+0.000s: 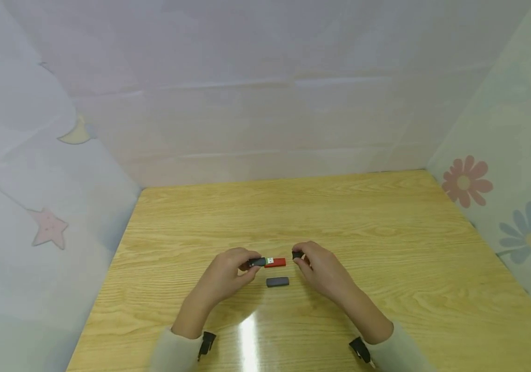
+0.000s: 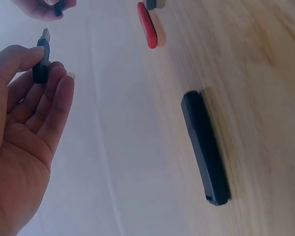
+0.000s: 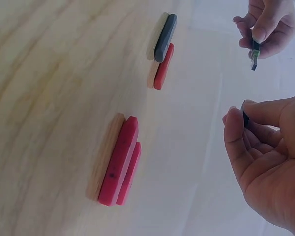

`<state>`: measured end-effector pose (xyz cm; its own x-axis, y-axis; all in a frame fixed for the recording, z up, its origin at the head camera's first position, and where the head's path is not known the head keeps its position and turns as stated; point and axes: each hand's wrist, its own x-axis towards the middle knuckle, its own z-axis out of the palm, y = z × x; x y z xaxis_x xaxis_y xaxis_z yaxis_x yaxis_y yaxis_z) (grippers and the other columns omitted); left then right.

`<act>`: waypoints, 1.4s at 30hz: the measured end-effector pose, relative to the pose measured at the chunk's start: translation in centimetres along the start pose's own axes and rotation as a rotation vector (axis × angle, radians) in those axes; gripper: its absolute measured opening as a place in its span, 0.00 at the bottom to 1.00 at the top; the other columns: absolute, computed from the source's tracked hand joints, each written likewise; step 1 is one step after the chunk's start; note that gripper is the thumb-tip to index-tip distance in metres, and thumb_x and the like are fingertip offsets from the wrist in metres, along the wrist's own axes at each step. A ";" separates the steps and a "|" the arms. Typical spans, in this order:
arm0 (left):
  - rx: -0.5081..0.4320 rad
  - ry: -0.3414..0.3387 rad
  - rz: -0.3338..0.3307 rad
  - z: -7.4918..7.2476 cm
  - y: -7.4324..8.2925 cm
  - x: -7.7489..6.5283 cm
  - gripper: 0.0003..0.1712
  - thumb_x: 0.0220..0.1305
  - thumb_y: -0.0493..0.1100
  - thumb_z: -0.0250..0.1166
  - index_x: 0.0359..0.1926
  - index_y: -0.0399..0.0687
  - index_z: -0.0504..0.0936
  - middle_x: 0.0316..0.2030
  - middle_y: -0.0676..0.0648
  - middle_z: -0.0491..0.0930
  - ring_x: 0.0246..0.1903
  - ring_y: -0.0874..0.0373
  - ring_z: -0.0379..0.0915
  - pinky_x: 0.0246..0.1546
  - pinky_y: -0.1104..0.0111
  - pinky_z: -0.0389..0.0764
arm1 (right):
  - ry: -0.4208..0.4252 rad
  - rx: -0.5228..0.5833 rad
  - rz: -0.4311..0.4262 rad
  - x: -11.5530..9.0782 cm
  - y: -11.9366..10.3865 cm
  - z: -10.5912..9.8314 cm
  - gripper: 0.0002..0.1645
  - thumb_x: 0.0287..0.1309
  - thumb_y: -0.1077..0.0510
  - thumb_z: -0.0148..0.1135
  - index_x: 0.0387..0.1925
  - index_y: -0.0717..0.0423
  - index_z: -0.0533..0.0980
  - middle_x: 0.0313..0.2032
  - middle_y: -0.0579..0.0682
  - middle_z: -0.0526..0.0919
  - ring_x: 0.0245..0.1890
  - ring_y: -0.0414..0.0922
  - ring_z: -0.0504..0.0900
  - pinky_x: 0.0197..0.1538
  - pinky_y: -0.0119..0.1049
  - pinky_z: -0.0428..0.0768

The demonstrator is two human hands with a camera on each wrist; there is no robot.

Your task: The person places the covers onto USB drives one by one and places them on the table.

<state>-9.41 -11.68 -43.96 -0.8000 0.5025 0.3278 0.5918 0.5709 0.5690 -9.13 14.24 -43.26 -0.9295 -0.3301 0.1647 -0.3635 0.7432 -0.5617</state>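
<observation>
My left hand (image 1: 228,271) pinches a black USB stick (image 2: 41,61) between thumb and fingers. Its bare metal plug (image 1: 270,261) points right and overlaps a red flat stick (image 1: 279,262) in the head view. A little to the right, my right hand (image 1: 323,268) holds a small black cap (image 1: 297,254) by thumb and fingertips, apart from the plug. Between the hands, nearer me, a dark grey stick (image 1: 277,281) lies on the table. The fingers partly cover both held pieces.
The wooden table (image 1: 200,217) carries more pieces: a black stick (image 2: 205,147) in the left wrist view, and pinkish-red sticks (image 3: 119,162) side by side in the right wrist view. Printed cloth walls (image 1: 265,119) stand around the back and sides.
</observation>
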 end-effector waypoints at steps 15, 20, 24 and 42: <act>-0.039 -0.023 0.045 1.0 1.0 0.7 0.11 0.66 0.38 0.69 0.49 0.45 0.85 0.43 0.51 0.86 0.38 0.66 0.80 0.39 0.75 0.82 | 0.059 0.071 -0.089 -1.0 0.6 0.3 0.13 0.61 0.65 0.69 0.47 0.57 0.81 0.36 0.44 0.82 0.29 0.31 0.75 0.31 0.28 0.77; -0.032 -0.045 0.035 1.1 1.3 0.9 0.11 0.66 0.38 0.70 0.49 0.47 0.86 0.42 0.51 0.86 0.37 0.66 0.78 0.38 0.74 0.81 | 0.048 0.095 -0.124 -1.1 0.4 0.3 0.14 0.61 0.64 0.70 0.48 0.59 0.81 0.35 0.44 0.81 0.28 0.30 0.73 0.29 0.27 0.76; -0.017 -0.050 0.029 1.2 1.4 0.8 0.12 0.65 0.38 0.70 0.49 0.48 0.86 0.42 0.52 0.86 0.36 0.67 0.78 0.38 0.73 0.81 | 0.027 0.106 -0.136 -1.2 0.3 0.2 0.14 0.62 0.64 0.68 0.50 0.60 0.80 0.36 0.44 0.81 0.28 0.30 0.72 0.29 0.27 0.76; -0.022 -0.037 0.090 1.5 1.6 1.2 0.10 0.66 0.38 0.69 0.48 0.48 0.86 0.42 0.54 0.86 0.37 0.68 0.78 0.38 0.76 0.80 | 0.000 0.136 -0.165 -1.3 0.3 0.2 0.13 0.65 0.61 0.67 0.51 0.55 0.81 0.41 0.44 0.82 0.28 0.30 0.72 0.30 0.27 0.77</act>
<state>-9.29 -9.17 -43.83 -0.7394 0.5750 0.3501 0.6582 0.5081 0.5555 -8.01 14.75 -43.78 -0.8579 -0.4409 0.2640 -0.4993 0.5936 -0.6311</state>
